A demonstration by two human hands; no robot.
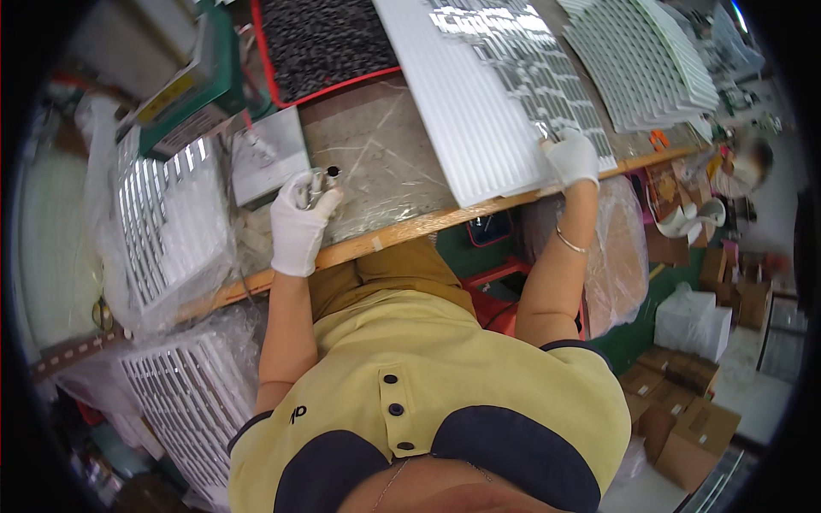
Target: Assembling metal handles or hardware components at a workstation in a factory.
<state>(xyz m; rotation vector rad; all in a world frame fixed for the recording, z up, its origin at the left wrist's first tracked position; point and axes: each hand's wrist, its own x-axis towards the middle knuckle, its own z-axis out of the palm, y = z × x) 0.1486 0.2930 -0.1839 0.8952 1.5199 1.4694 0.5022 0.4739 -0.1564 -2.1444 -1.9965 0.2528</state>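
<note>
My left hand (299,218), in a white glove, is closed around a few small shiny metal cylinders (316,181). A round black end (333,172) shows at its fingertips. It is just above the table's near edge, beside a grey metal block (269,158). My right hand (571,159), also gloved in white, is at the near right part of a white ridged tray (466,111). Its fingers are bent together at the rows of shiny metal pieces (547,81) lying in the tray's grooves. What those fingertips grip is too small to make out.
A red-rimmed tray (329,43) of small dark parts stands at the back. Stacked white ridged trays (641,60) are at the far right. Plastic-wrapped trays (171,222) sit at left, near a green machine (205,85). A wooden strip (402,229) edges the table. Cardboard boxes (693,436) stand lower right.
</note>
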